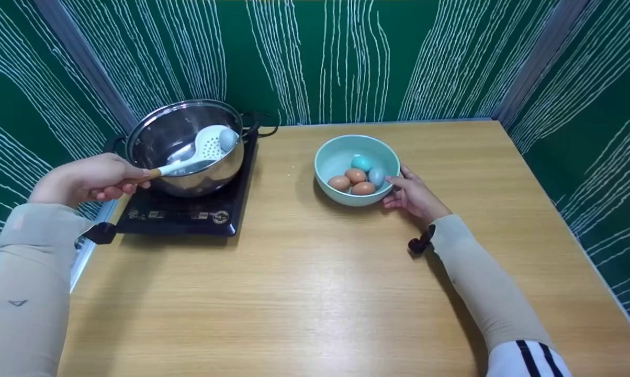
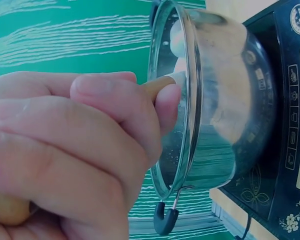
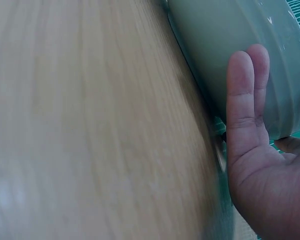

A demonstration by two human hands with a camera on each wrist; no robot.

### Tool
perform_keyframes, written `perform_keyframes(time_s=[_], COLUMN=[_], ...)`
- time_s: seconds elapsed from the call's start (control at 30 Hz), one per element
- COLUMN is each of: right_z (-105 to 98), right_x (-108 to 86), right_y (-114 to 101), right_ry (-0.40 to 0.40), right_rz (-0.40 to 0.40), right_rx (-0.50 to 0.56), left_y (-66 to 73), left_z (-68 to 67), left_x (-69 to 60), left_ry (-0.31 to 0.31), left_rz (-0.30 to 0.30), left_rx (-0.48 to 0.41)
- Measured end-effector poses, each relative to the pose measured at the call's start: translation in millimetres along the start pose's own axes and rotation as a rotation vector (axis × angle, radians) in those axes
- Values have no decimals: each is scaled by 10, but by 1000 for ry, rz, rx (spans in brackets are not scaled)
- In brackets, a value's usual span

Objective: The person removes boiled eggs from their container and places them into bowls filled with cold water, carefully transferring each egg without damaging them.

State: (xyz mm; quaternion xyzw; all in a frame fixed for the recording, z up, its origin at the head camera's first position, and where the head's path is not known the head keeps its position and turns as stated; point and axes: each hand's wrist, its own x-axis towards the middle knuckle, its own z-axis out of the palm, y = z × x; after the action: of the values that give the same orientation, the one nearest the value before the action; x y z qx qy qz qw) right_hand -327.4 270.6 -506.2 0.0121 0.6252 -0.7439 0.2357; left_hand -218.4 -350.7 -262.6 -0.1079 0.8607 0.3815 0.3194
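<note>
My left hand grips the wooden handle of a white slotted spoon. A pale blue egg lies on the spoon's perforated head, over the steel pot. Curled fingers hide much of the handle in the left wrist view. At the right side of a light green bowl, my right hand holds the rim with its thumb. Two straight fingers lie along the outer wall in the right wrist view. Inside the bowl are brown eggs, a turquoise egg and a pale blue egg.
Under the pot is a black induction cooker, at the left of the wooden table. A dark cable runs behind the pot. Green panels with white streaks border the back and sides.
</note>
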Motion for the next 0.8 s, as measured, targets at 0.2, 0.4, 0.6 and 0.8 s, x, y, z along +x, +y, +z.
perform_keyframes(time_s=[0.2,0.4,0.6,0.8], right_z=[-3,0,4,8], right_x=[-7,17,4,-3], right_y=[-7,9,8,-4], right_ry=[5,8,4,-4], right_rz=[10,9,11,5], right_rx=[-8,-2,15,17], left_y=[-67,-93,-88,-55], left_z=[-38,-83,-114,-121], left_x=[-20,-62,-88,-118], left_ry=[31,71,102,124], left_rz=[27,64,91,99], left_rx=[-69,-102,-83,-91])
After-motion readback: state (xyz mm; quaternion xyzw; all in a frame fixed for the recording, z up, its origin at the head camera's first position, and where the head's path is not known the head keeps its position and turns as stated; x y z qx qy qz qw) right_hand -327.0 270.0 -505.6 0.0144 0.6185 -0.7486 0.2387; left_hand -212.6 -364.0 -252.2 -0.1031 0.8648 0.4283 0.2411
